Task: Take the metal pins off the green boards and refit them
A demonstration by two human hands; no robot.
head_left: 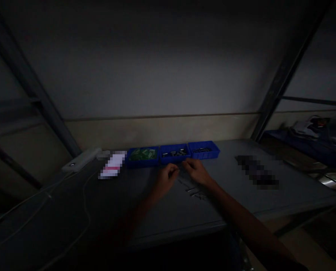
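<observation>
The scene is dim. My left hand (168,177) rests on the grey table (241,195) with its fingers curled in, just in front of the middle blue tray (174,153); what they hold, if anything, is too dark to make out. My right hand (196,170) lies beside it, fingers bent downward near the same tray, and whether it holds anything is unclear. A few small metal parts (194,191) lie on the table under my right wrist. The left blue tray (143,156) holds green parts, the right blue tray (204,149) dark parts.
A white power strip (80,160) with cables (84,195) lies at the left. A white and pink blurred item (113,165) sits beside the trays. A dark blurred object (257,171) lies at the right. Metal shelf posts (281,82) flank the table.
</observation>
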